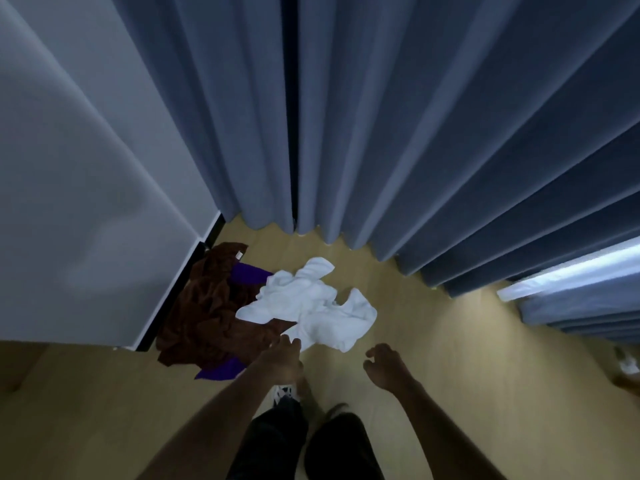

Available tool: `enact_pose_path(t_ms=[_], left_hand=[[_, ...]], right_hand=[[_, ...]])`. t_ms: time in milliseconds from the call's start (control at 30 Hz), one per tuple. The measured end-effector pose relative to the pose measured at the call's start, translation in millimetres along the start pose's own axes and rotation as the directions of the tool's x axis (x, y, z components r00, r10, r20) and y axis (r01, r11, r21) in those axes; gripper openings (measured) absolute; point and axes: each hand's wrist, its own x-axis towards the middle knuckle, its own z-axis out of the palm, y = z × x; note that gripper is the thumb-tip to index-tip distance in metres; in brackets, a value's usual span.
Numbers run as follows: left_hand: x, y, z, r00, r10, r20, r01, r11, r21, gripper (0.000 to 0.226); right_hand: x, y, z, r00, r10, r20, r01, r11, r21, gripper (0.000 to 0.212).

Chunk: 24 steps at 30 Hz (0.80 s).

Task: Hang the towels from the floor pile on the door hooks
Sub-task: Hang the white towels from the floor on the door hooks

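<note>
Ahead of and far above both sets of fingertips, blue curtain (415, 133) in deep folds, dropping to the floor. Left of the left-hand fingers, a pale panel (86, 202) with a dark lower edge, possibly the door; no hooks in view, so no telling where they sit. Beneath everything, tan floor (433, 341). Just beyond the fingertips, the pile: brown towel (204, 317) crumpled furthest left against the panel's foot, white towel (311, 303) spread on top and to the right, purple towel (247, 273) showing only as slivers, one past the brown and one poking out nearest the left wrist. Below the wrists, dark trouser legs and a shoe. Left hand (282, 358) stretched out, fingers extended and loose, gripping nothing, tips at or just over the near edge of the white towel; contact or a small gap, cannot tell which. Right hand (384, 368) to the right of the pile, clear of the cloth, fingers loosely curled and empty. Step in hand, by judgement: the reach down for a first towel, nothing lifted, nothing hung. Next move probably calls for closing the left fingers on the white towel's near edge, bringing the right fingers across to a second corner, lifting it free of the brown beneath, then turning to find a hook.
</note>
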Motion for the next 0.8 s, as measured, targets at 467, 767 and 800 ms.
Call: enact_pose_path(t_ms=[467, 767, 800], left_hand=[[155, 23, 23, 0.964, -0.264, 0.014, 0.263, 0.948, -0.181, 0.040], [290, -17, 107, 0.969, -0.245, 0.000, 0.238, 0.941, -0.240, 0.032], [307, -20, 117, 0.971, -0.237, -0.005, 0.228, 0.941, -0.251, 0.031]], right_hand=[[190, -7, -31, 0.974, -0.115, 0.197, 0.142, 0.982, -0.127, 0.037], [349, 22, 56, 0.954, -0.089, 0.286, 0.150, 0.969, -0.198, 0.036], [369, 26, 68, 0.954, -0.078, 0.289, 0.141, 0.968, -0.207, 0.036]])
